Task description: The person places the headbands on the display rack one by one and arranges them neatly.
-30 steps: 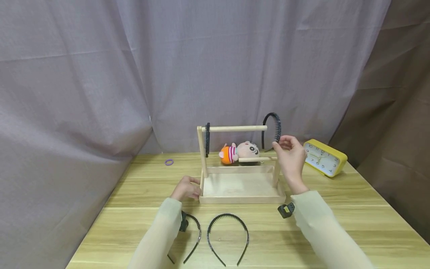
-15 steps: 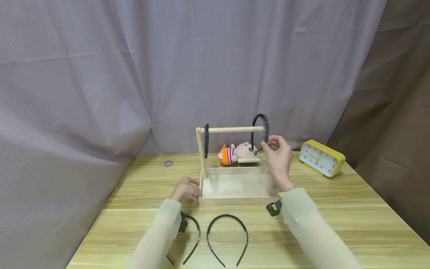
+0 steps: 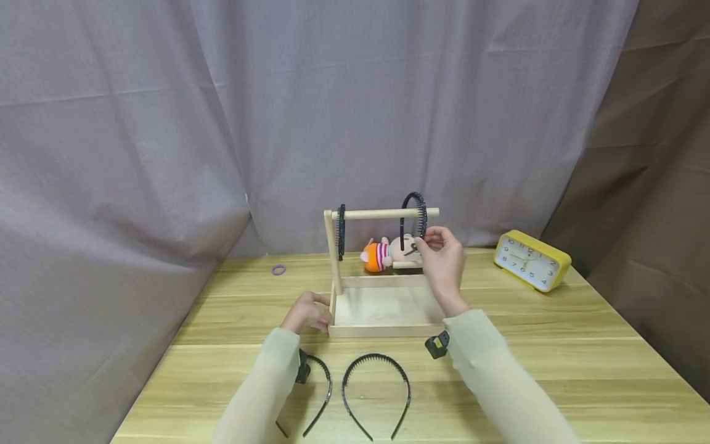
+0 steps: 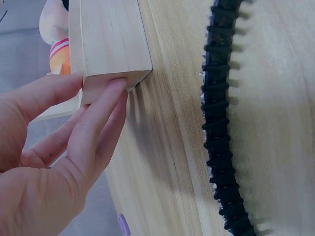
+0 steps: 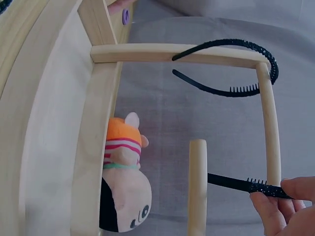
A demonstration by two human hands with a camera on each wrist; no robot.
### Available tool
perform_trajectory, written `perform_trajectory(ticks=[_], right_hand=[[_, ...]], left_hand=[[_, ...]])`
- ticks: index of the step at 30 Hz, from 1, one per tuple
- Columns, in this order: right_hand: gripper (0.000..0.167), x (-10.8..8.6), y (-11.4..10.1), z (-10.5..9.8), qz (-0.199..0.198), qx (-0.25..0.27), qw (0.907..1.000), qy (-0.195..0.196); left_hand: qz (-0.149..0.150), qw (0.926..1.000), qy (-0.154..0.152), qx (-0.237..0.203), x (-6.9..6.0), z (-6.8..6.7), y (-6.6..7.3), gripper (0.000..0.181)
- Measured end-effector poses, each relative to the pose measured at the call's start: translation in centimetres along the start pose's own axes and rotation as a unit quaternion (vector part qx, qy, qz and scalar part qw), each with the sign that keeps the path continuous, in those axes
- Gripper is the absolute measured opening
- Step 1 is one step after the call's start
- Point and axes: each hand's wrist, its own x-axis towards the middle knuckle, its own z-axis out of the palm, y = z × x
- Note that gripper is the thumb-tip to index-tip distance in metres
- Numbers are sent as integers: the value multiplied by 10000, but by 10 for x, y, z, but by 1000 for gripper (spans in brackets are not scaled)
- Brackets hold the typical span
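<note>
My right hand [image 3: 445,259] pinches a black toothed headband [image 3: 421,213] by one arm, between thumb and fingertips. Its loop encircles the upper rail of a wooden stand [image 3: 383,332], near the rail's free end. A second headband [image 3: 341,231] hangs on the same rail against the left post. My left hand [image 3: 307,311] holds the left end of the stand's tray; in the left wrist view its fingertips [image 4: 117,87] press the end face at the corner. Two more headbands lie in front: one [image 3: 375,357] in full view, another [image 3: 327,385] partly hidden by the left forearm.
Behind the stand lies a plush toy [image 3: 377,256] with orange and striped clothing. A yellow alarm clock [image 3: 532,260] stands at the right of the table [image 3: 554,370], and a purple ring [image 3: 278,269] lies at the left. Grey curtain [image 3: 355,123] hangs behind.
My right hand has moved left, bringing the headband from beyond the rail's free end to around the rail. The left hand stays at the tray's end.
</note>
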Motion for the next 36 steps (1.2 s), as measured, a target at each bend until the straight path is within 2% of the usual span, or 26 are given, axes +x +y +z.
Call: perform_trajectory(ticks=[9, 18, 36], right_hand=[[19, -9, 3, 11, -75, -36, 9998, -163], [20, -17, 9, 25, 2, 198, 9996, -223], [17, -21, 0, 46, -160, 223, 9989, -381]], left_hand=[[36, 10000, 51, 33, 1, 0, -2, 49], [35, 10000, 37, 30, -1, 1, -3, 49], [26, 9999, 74, 129, 0, 0, 0, 49]])
